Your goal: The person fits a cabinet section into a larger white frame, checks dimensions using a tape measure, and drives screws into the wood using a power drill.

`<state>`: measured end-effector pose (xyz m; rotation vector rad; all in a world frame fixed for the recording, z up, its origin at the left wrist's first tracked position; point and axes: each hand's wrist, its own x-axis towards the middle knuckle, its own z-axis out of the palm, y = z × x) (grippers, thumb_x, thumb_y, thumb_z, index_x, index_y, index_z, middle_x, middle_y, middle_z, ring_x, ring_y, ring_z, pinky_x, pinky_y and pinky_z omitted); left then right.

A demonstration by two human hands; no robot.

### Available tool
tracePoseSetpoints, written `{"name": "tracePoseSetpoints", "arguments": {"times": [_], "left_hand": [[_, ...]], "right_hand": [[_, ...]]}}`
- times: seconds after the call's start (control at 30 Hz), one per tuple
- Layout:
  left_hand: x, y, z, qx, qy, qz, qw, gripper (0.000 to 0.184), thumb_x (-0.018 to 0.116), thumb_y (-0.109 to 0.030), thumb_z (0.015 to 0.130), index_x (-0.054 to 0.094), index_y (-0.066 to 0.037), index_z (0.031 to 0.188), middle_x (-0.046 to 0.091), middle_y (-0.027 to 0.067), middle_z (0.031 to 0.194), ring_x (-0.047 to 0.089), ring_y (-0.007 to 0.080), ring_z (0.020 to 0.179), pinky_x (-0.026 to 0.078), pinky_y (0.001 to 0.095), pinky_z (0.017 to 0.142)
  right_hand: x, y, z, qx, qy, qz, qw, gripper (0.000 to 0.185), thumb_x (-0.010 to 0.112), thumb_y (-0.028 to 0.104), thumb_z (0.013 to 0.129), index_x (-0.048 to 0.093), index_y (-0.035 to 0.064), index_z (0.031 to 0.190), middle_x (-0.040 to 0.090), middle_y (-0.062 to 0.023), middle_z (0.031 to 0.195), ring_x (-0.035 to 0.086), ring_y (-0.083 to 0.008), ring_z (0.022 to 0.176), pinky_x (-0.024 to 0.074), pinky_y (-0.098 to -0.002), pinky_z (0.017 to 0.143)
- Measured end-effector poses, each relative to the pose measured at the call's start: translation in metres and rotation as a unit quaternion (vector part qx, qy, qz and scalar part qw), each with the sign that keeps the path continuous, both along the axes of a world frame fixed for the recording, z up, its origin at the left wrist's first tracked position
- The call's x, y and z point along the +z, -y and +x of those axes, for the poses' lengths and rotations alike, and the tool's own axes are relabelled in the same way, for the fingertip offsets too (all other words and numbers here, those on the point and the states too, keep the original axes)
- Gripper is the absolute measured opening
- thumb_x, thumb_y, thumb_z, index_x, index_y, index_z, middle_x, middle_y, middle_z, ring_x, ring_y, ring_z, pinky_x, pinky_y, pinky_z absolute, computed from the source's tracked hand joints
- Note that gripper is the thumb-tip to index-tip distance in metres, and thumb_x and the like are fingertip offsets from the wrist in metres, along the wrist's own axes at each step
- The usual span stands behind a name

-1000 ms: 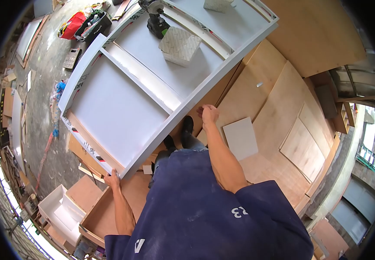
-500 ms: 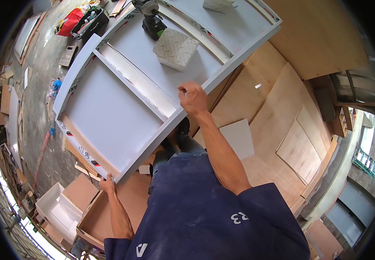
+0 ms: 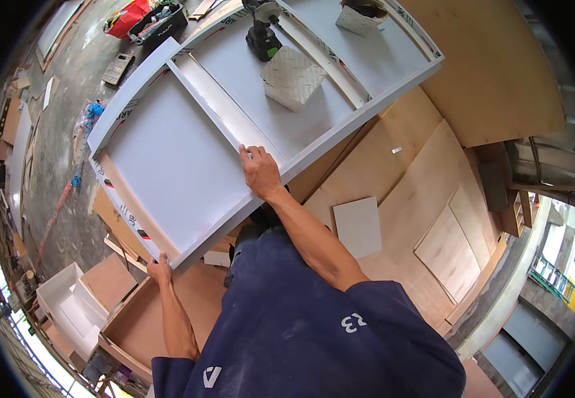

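Observation:
A large pale frame panel (image 3: 168, 152) with a curved far edge and inner dividers lies in front of me. My left hand (image 3: 159, 268) grips its near left corner, fingers closed on the edge. My right hand (image 3: 259, 171) is on the near end of a divider (image 3: 224, 109), fingers curled around it. A black power tool (image 3: 262, 36) stands on the panel, beside a patterned box (image 3: 292, 78). A second patterned box (image 3: 361, 18), open at the top, sits farther right on the panel.
Plywood sheets (image 3: 420, 192) lie at the right, with a small white board (image 3: 358, 227) on them. Brown and white open boxes (image 3: 68, 298) stand at the lower left. A black tool bag (image 3: 161, 25), a red bag (image 3: 127, 18) and a calculator-like object (image 3: 117, 68) are on the floor.
My right hand has moved from beside the panel, over its near edge, onto the divider and closed on it. My left hand has kept its hold on the corner.

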<state>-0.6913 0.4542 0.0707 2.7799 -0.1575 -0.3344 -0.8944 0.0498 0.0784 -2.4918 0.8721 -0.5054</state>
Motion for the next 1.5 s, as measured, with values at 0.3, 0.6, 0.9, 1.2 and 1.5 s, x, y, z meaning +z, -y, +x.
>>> {"name": "tracePoseSetpoints", "arguments": {"times": [0.3, 0.6, 0.9, 1.2, 1.5], "left_hand": [[0.005, 0.012, -0.005, 0.012, 0.002, -0.043, 0.999, 0.034, 0.065, -0.022, 0.079, 0.071, 0.006, 0.097, 0.072, 0.0203, 0.082, 0.070, 0.0321, 0.077, 0.053, 0.0404, 0.076], [0.033, 0.150, -0.031, 0.010, 0.282, -0.190, 0.940, 0.055, 0.068, -0.016, 0.082, 0.052, 0.008, 0.128, 0.050, 0.0263, 0.129, 0.043, 0.0416, 0.122, 0.033, 0.0501, 0.105], [-0.002, 0.397, -0.049, -0.021, -0.033, -0.275, 0.961, 0.058, 0.055, -0.037, 0.093, 0.050, 0.008, 0.129, 0.056, 0.0210, 0.115, 0.056, 0.0348, 0.105, 0.044, 0.0427, 0.093], [-0.025, 0.442, -0.071, -0.009, 0.019, -0.163, 0.986, 0.056, 0.033, -0.043, 0.103, 0.047, 0.005, 0.127, 0.050, 0.0233, 0.121, 0.053, 0.0405, 0.108, 0.043, 0.0484, 0.092], [-0.020, 0.441, -0.073, -0.028, 0.029, -0.164, 0.986, 0.055, 0.034, -0.043, 0.103, 0.048, 0.006, 0.124, 0.052, 0.0232, 0.113, 0.052, 0.0413, 0.103, 0.042, 0.0475, 0.090]], "right_hand": [[-0.007, -0.005, -0.006, 0.013, 0.009, -0.043, 0.999, 0.050, 0.057, 0.002, 0.080, 0.057, -0.0010, 0.130, 0.057, -0.0121, 0.100, 0.055, -0.0287, 0.096, 0.0501, -0.0363, 0.080], [-0.009, -0.006, -0.006, 0.012, 0.013, -0.039, 0.999, 0.047, 0.061, 0.006, 0.083, 0.057, 0.0008, 0.130, 0.058, -0.0118, 0.097, 0.055, -0.0296, 0.093, 0.0510, -0.0377, 0.081], [-0.001, -0.003, -0.007, 0.016, 0.020, -0.023, 0.999, 0.052, 0.061, 0.003, 0.079, 0.055, -0.0010, 0.131, 0.058, -0.0118, 0.098, 0.056, -0.0289, 0.093, 0.0500, -0.0363, 0.078], [0.003, 0.005, -0.014, 0.057, 0.007, 0.055, 0.997, 0.056, 0.063, 0.002, 0.073, 0.055, -0.0041, 0.128, 0.056, -0.0131, 0.110, 0.053, -0.0297, 0.097, 0.0481, -0.0375, 0.081], [0.024, 0.056, -0.034, 0.095, 0.102, 0.220, 0.965, 0.038, 0.064, 0.006, 0.082, 0.062, -0.0042, 0.119, 0.063, -0.0193, 0.105, 0.059, -0.0342, 0.092, 0.0483, -0.0395, 0.085]]}}
